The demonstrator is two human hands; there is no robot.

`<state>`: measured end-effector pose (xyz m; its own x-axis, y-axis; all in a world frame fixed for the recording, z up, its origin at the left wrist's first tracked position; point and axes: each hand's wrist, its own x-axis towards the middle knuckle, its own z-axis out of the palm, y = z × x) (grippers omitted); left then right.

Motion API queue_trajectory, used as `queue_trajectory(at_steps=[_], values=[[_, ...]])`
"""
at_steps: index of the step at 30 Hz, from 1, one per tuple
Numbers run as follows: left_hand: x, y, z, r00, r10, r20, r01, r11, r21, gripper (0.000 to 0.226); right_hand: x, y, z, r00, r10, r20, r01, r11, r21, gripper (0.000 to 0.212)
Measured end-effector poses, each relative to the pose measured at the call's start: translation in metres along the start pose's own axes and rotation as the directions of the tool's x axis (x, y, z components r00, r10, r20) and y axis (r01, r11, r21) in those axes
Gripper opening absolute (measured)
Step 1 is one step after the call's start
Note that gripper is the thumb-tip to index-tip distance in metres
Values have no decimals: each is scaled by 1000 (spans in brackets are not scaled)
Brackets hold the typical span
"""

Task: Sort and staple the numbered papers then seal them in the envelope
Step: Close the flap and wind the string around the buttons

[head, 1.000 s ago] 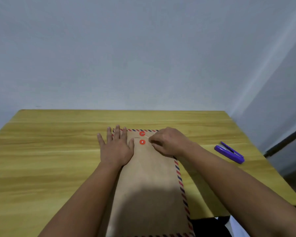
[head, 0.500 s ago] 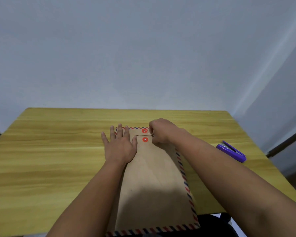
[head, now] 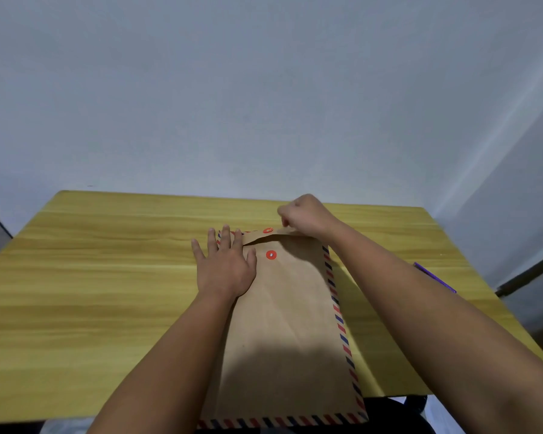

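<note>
Right hand (head: 306, 216) has moved up and away from the red buttons since a moment ago, and now it's past the far edge of the envelope (head: 290, 321) with its fingers curled tight. Looks like it's pinching the closure string, though the string is way too thin for me to see, so I can't tell for sure. Left hand (head: 224, 270) hasn't budged, flat with fingers spread, pressing the envelope's upper left corner onto the table (head: 91, 292). Flap (head: 276, 237) has lifted a bit, so the upper button (head: 267, 230) sits further from the lower button (head: 271, 254). My guess is the tie is mid-wind, so sealing isn't finished. Purple stapler (head: 434, 278) sits off right, mostly hidden behind the forearm.
</note>
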<state>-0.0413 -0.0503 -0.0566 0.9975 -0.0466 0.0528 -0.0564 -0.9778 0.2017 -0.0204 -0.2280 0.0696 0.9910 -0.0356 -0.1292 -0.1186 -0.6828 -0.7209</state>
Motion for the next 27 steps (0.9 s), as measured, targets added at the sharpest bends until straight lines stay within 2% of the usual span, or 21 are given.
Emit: queue_trajectory(at_steps=[3, 6, 9, 13, 16, 20, 23, 25, 27], values=[[0, 0, -1, 1000, 3, 3, -3, 1000, -4, 71, -4, -9, -11, 991, 52, -124, -9, 945, 327, 31], [0, 0, -1, 1000, -1, -1, 1, 1000, -13, 71, -3, -10, -15, 968, 42, -246, 91, 860, 503, 29], [0, 0, -1, 1000, 0, 2, 0, 1000, -18, 71, 0, -6, -13, 947, 7, -320, 158, 860, 485, 31], [-1, -1, -2, 1000, 10, -5, -10, 999, -33, 68, 7, 7, -20, 960, -78, -270, 144, 961, 235, 35], [-3, -2, -3, 995, 98, -18, -99, 994, -40, 60, 8, 15, -32, 968, -8, -251, 103, 923, 369, 23], [-5, -8, -5, 988, 154, 19, -153, 988, -34, 57, 15, 24, -40, 981, -8, -196, 93, 897, 431, 31], [-6, -13, -6, 993, 117, -7, -117, 992, -52, 58, 25, 26, -40, 966, -115, -233, 176, 950, 259, 38], [-6, -13, -5, 994, 108, -21, -110, 992, -62, 59, 28, 26, -41, 937, -222, -270, 234, 972, 15, 36], [-5, -14, -3, 994, 104, -22, -105, 992, -75, 58, 29, 26, -43, 914, -288, -285, 224, 945, -238, 32]])
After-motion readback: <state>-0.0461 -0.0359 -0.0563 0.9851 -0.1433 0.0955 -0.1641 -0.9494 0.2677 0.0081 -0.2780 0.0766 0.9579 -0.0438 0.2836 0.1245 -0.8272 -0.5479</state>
